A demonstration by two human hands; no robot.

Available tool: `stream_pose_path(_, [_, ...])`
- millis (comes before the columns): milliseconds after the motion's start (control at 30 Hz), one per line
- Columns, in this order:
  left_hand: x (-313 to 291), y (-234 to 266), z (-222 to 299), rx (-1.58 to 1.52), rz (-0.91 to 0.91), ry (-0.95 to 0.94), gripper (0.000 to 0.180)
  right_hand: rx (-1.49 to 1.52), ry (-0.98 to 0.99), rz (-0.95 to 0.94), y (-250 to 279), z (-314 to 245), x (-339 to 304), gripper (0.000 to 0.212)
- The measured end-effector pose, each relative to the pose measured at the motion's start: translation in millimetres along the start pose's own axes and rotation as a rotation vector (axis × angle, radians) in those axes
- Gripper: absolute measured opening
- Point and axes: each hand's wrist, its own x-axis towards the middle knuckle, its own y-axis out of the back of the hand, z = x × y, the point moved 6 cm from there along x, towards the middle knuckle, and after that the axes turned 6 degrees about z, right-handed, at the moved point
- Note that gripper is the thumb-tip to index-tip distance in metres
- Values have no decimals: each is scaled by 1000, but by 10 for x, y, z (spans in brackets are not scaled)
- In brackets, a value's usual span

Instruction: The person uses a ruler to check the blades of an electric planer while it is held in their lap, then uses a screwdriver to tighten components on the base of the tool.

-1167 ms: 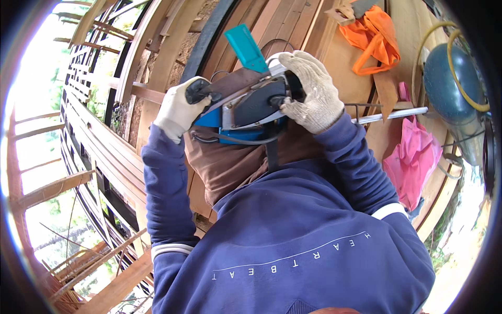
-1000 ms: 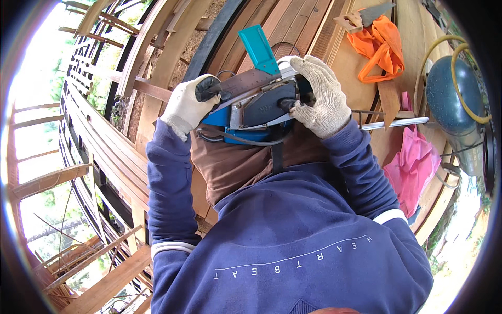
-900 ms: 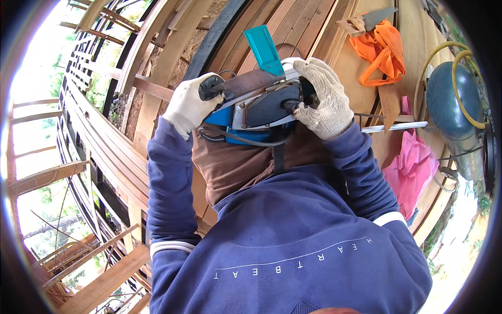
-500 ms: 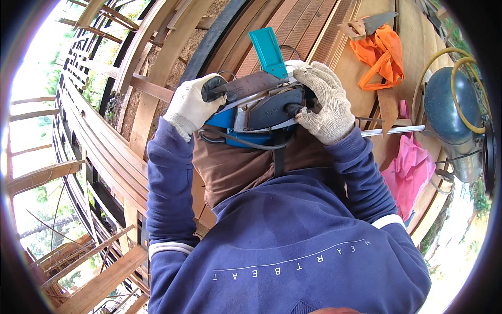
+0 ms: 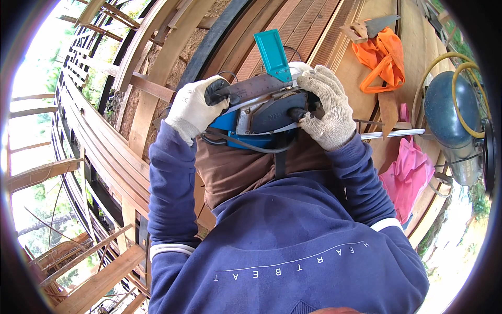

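A blue circular saw (image 5: 280,116) with a dark blade guard rests at my lap, base plate turned away from me. Against that plate lies a try square, its dark metal blade (image 5: 256,88) along the plate and its teal handle (image 5: 273,51) sticking out beyond. My left hand (image 5: 192,107), in a whitish glove with dark fingertips, pinches the end of the square's blade. My right hand (image 5: 330,112), gloved likewise, is wrapped round the saw's other end. Its thumb is at the guard, and its fingers reach over the plate beside the square's handle.
Long wooden boards (image 5: 295,26) run beyond the saw. To the right lie a handsaw (image 5: 380,23), an orange cloth (image 5: 384,57), a pink cloth (image 5: 407,170) and a dark rounded machine (image 5: 449,107) with a yellow hose (image 5: 464,132). Open timber framing (image 5: 97,144) drops away on the left.
The view has shifted slightly. The square's handle sits a touch farther right, and both hands keep their holds on the square and the saw.
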Motion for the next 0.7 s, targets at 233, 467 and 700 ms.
stream_pose_path(233, [38, -5, 2, 51, 23, -14, 29, 20, 34, -15, 13, 34, -19, 59])
stream_pose_path(467, [265, -24, -226, 50, 47, 19, 22, 25, 24, -16, 37, -11, 10, 58])
stream_pose_path(700, [310, -145, -363, 54, -3, 48, 24, -26, 65, -51, 40, -8, -13, 59])
